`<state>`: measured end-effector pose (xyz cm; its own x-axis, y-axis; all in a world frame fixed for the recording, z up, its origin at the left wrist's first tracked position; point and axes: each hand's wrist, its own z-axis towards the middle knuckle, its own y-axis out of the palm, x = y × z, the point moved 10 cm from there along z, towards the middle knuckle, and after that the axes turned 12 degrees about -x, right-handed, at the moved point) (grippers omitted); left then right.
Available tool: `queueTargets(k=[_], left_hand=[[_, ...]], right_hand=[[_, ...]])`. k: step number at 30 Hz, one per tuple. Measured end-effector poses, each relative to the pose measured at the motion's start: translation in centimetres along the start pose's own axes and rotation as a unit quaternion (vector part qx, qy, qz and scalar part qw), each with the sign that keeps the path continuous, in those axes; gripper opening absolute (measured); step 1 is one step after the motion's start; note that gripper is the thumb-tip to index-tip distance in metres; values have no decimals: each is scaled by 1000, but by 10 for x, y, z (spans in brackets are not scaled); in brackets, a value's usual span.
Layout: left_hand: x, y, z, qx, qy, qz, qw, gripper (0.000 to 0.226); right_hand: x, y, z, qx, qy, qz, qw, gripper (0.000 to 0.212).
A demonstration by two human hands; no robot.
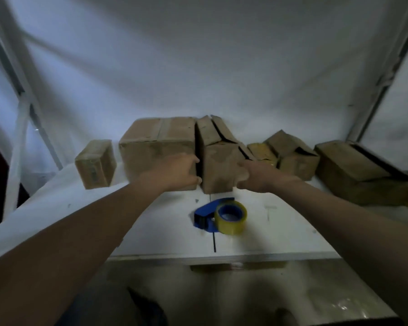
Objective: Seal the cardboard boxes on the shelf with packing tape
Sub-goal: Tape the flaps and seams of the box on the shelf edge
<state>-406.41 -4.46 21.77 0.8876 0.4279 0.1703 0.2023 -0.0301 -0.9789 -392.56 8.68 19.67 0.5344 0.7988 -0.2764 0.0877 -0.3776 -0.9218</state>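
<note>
Several brown cardboard boxes stand in a row on the white shelf (151,231). The middle box (219,161) has its top flaps parted along a dark seam. My left hand (177,171) grips its left side, fingers reaching into the gap beside the large taped box (156,149). My right hand (254,176) grips its right front corner. A blue tape dispenser (207,215) with a roll of yellowish packing tape (231,217) lies on the shelf in front of the box, between my forearms.
A small closed box (96,163) stands at the left. To the right are a box with loose flaps (292,154), a yellowish packet (263,151) and a larger box (360,170) with its flaps apart. White shelf posts rise on both sides; the floor lies below the shelf's front edge.
</note>
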Motion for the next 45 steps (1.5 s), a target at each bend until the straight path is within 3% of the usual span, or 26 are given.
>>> queueTargets(k=[5, 10, 15, 21, 27, 32, 45], left_hand=[[21, 38, 42, -24, 22, -12, 999, 65], [7, 85, 83, -57, 4, -46, 997, 54], [-16, 112, 102, -72, -15, -74, 995, 43], [-33, 106, 99, -53, -32, -104, 993, 40], [-37, 65, 74, 1, -45, -139, 989, 42], [-29, 17, 52, 50, -67, -147, 986, 33], [6, -27, 68, 66, -57, -127, 988, 41]], right_hand=[[58, 27, 1, -24, 27, 44, 998, 73], [64, 84, 52, -81, -9, 45, 996, 63], [47, 118, 112, -143, -46, 38, 988, 66], [42, 127, 121, -126, -79, -11, 989, 30], [41, 85, 87, -108, -98, 52, 988, 43], [44, 27, 49, -41, -111, 92, 989, 66], [74, -115, 9, 220, -70, 191, 954, 59]])
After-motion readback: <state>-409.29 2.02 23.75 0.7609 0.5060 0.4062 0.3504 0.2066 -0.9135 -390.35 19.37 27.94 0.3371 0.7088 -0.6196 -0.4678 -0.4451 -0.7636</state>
